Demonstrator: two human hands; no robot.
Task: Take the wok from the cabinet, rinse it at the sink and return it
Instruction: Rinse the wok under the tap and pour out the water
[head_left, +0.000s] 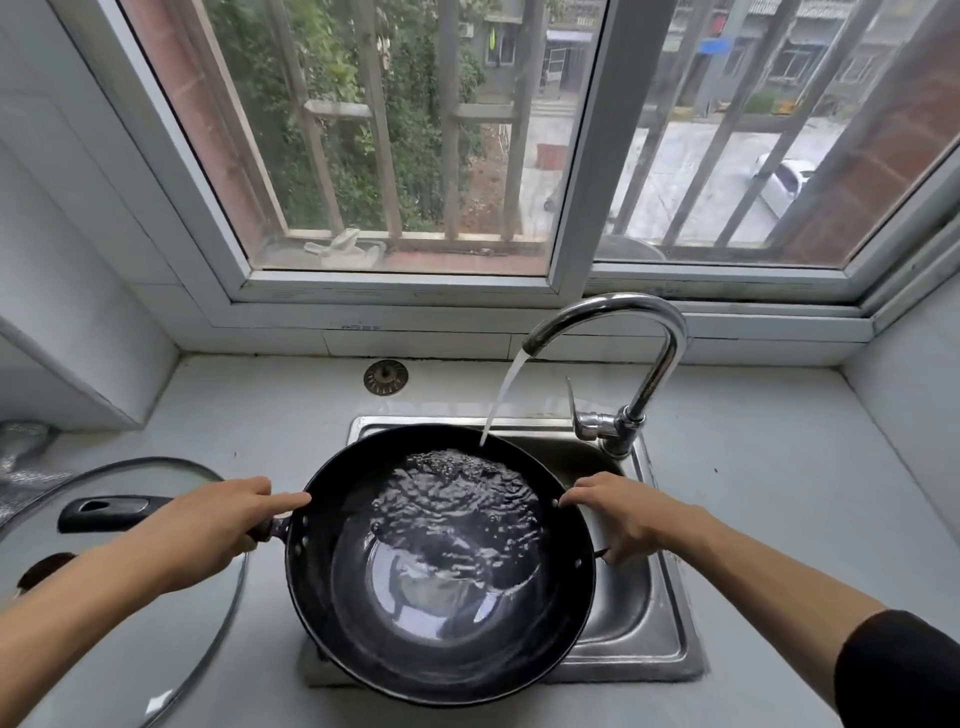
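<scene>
Progress: rinsing looked under way; the wok was out of the cabinet and at the sink, with water in it. Tipping the water out and returning the wok to the cabinet appeared left to do. No cabinet was in view.
Window (395, 156): one, barred, behind the sink.
Tabletop (779, 519): one pale surface carrying the sink and the lid.
Sink (670, 649): one small steel basin, largely covered by the wok.
Wok (441, 597): one, dark, resting or held over the sink, its bowl part filled with rippling water; whether it touched the sink rim could not be told.
Glass lid (171, 649): one, lying on the tabletop left of the wok, partly under the left forearm.
Faucet (649, 353): one, curved, chrome, at the sink's far right corner.
Water stream (501, 395): one, running from the spout onto the wok's far rim.
Long handle (104, 512): one, black, pointing left over the lid.
Left hand (218, 530): one; its grip was wrapped around the handle close to the bowl, index finger stretched along the rim.
Right hand (618, 514): one; its grip was curled on the wok's right edge, apparently on a small side handle mostly hidden beneath the fingers.
Sink strainer (385, 378): one, lying on the tabletop behind the sink.
</scene>
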